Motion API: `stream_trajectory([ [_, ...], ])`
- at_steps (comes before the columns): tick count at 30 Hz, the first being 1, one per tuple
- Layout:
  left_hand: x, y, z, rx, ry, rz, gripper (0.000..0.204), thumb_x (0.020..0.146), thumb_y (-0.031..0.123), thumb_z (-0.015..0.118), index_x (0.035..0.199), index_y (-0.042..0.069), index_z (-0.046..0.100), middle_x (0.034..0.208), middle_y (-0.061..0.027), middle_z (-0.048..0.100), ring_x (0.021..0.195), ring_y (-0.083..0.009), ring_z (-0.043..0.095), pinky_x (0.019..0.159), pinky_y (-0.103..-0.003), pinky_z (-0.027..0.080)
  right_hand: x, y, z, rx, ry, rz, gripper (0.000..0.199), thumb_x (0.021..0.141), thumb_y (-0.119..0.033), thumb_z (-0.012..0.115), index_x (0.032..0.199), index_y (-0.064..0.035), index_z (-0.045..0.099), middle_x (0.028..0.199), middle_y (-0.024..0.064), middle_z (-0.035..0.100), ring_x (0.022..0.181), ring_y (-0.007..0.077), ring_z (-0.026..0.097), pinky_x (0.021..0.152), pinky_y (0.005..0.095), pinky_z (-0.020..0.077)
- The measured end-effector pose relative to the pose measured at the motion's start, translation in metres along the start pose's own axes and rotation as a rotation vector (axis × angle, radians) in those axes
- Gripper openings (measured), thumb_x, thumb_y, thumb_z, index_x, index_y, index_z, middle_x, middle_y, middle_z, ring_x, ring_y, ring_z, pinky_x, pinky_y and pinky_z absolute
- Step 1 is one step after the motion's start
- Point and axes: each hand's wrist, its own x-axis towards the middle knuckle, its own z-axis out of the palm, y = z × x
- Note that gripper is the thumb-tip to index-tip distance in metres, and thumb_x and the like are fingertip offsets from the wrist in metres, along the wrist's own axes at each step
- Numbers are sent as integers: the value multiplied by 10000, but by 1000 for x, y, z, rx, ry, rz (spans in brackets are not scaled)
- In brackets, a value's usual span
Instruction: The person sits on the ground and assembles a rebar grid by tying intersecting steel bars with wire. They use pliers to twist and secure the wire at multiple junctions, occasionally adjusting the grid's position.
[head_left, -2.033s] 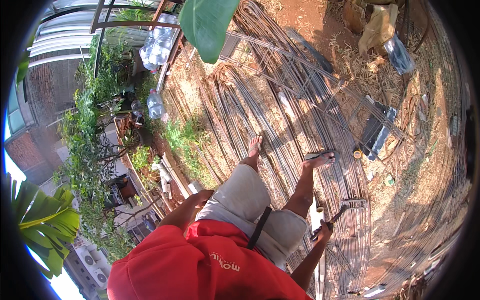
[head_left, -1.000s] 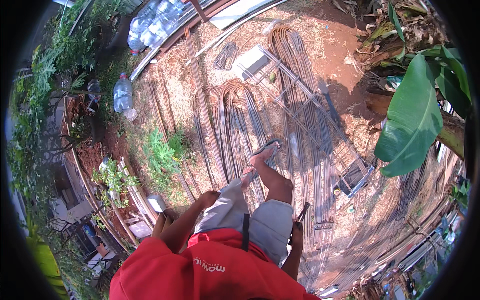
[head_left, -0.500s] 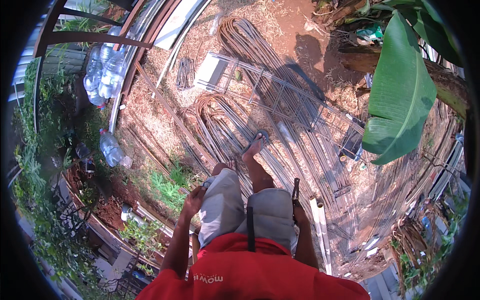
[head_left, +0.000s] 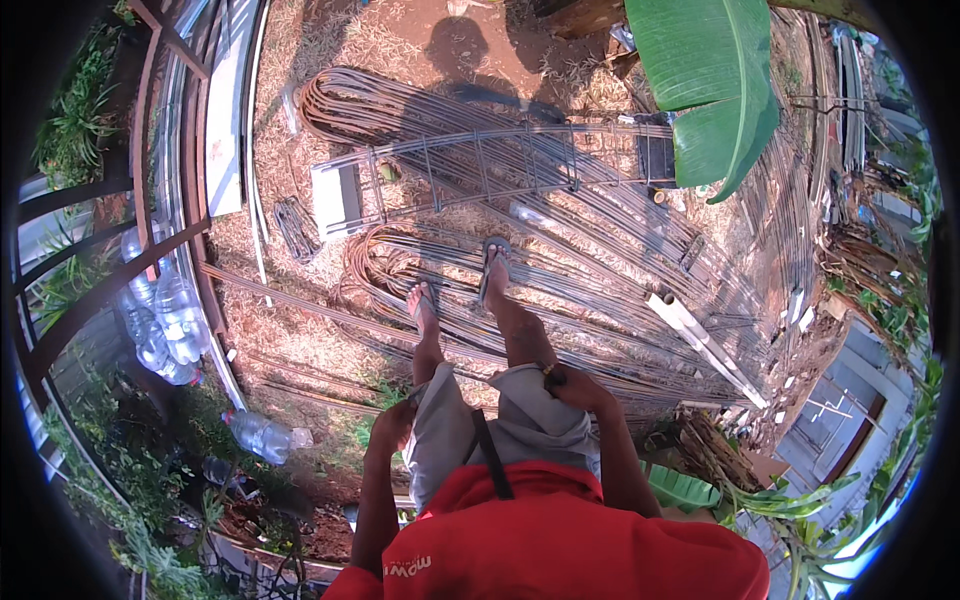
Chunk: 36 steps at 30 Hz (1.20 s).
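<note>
My left hand (head_left: 392,428) is closed beside my left thigh, against the grey shorts (head_left: 440,430). Something small and greyish shows at its fingers, too small to name. Over my right thigh, my right hand (head_left: 583,390) is closed on a dark hand tool (head_left: 553,374), mostly hidden by the fingers. Both feet, in sandals, stand on bundled steel rebars (head_left: 590,290), bent into loops at their left ends. Beyond my feet a long rebar cage (head_left: 430,185) with stirrups lies across the bundles, its left end at a white block (head_left: 337,200).
A coil of thin rods (head_left: 296,230) lies left of the block. Two pale poles (head_left: 705,345) lie to the right. Large plastic bottles (head_left: 165,310) are heaped at the left, beside metal rails. A broad banana leaf (head_left: 725,90) hangs at the upper right.
My view has turned and moved forward, so both feet now show on the rebars. My right hand has come from beside the thigh to above it, the tool now mostly hidden.
</note>
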Motion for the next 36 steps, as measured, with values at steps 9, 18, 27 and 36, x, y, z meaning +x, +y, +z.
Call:
stream_trajectory([
  [9, -6, 16, -63, -45, -90, -102, 393, 1095, 323, 519, 1236, 13, 716, 1032, -211, 781, 986, -369, 766, 851, -462, 568, -22, -24, 46, -149, -18, -8, 495, 891, -353, 676, 1331, -127, 691, 1236, 202, 757, 1187, 412, 709, 999, 526, 547],
  [18, -6, 76, -71, 126, -223, 3, 420, 1104, 351, 489, 1255, 35, 722, 1051, -263, 768, 975, -473, 738, 844, -500, 583, 11, -13, 90, -104, 41, -53, 488, 890, -323, 694, 1301, -60, 665, 1156, 276, 744, 1139, 477, 697, 974, 577, 534],
  [27, 14, 129, -62, -14, -289, -421, 412, 1130, 388, 525, 1274, 49, 709, 872, -144, 753, 711, -210, 710, 700, -402, 575, 115, -14, 77, 94, 313, -91, 509, 894, -246, 773, 1334, -82, 578, 1159, 239, 742, 1045, 478, 718, 866, 583, 568],
  [36, 80, 214, -134, 44, 126, -65, 347, 1116, 372, 557, 1263, 106, 723, 833, -151, 745, 694, -280, 730, 660, -438, 549, 240, 6, -6, 15, 498, -449, 698, 772, -192, 887, 1405, -172, 592, 1202, 170, 649, 1172, 419, 639, 924, 550, 545],
])
